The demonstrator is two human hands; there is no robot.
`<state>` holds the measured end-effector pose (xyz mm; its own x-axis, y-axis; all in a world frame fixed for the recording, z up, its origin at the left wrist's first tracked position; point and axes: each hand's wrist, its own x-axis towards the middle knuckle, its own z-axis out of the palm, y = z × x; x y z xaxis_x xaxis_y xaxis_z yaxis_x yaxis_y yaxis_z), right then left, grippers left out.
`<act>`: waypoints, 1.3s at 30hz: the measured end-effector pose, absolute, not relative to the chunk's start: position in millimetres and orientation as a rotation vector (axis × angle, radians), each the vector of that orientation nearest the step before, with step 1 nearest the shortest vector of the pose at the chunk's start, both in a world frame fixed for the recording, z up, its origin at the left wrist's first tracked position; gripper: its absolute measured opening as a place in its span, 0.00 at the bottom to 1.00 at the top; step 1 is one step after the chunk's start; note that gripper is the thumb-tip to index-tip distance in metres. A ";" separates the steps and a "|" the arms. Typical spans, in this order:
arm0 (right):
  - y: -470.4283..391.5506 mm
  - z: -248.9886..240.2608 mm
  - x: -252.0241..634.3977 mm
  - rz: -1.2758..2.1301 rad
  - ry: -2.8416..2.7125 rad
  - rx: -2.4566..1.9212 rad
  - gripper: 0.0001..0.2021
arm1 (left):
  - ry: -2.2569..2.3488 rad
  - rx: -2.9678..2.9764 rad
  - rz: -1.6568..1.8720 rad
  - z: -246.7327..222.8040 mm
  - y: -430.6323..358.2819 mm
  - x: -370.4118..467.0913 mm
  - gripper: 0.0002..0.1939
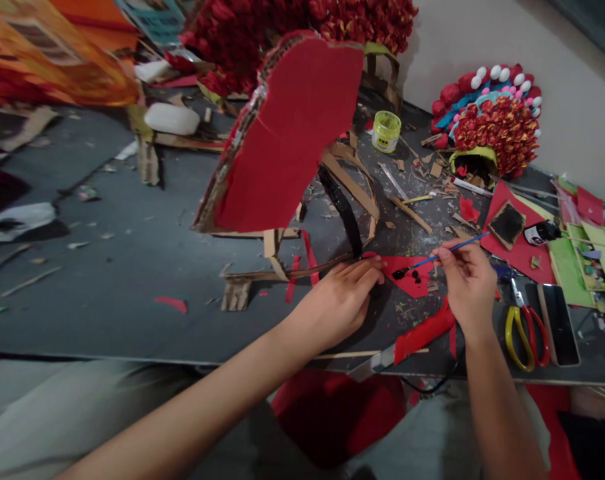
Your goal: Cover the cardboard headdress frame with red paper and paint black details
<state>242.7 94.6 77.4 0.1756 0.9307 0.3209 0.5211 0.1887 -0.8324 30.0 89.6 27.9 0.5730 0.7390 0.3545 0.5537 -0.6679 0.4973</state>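
Red card piece (416, 289), right of centre in frame, apparently steadied by left hand (343, 293), exact grip unclear; blue paintbrush (428, 260) pinched in right hand (467, 277), probably for fine control.

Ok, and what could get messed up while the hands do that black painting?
The black spots look shiny, so they may be wet. The left hand is on the red piece and could smear them if it slides over.

The right hand holds the paintbrush at a slant, so a slip might leave a stray mark.

The red-handled tool lies by the front edge of the table; a bump might knock it off.
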 end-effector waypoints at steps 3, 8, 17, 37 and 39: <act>99.0 74.6 252.3 0.497 -1.417 -1.487 0.13 | 1.057 2.469 0.776 29.4 89.9 30.2 0.18; 98.7 79.5 253.3 0.477 -1.332 -1.479 0.13 | 1.059 2.482 0.782 26.9 90.1 30.3 0.19; 103.0 63.1 255.1 0.536 -1.370 -1.479 0.11 | 1.060 2.476 0.756 22.5 91.2 27.1 0.17; 103.1 63.4 264.4 0.532 -1.344 -1.518 0.11 | 1.053 2.480 0.844 20.3 95.3 26.4 0.15; 101.0 68.6 265.6 0.527 -1.321 -1.507 0.12 | 1.051 2.464 0.840 19.5 95.3 26.1 0.15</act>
<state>265.6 101.0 68.6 0.3020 0.9096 0.2852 0.4632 0.1215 -0.8779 26.1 95.3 19.5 0.5536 0.7371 0.3875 0.5407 -0.6720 0.5059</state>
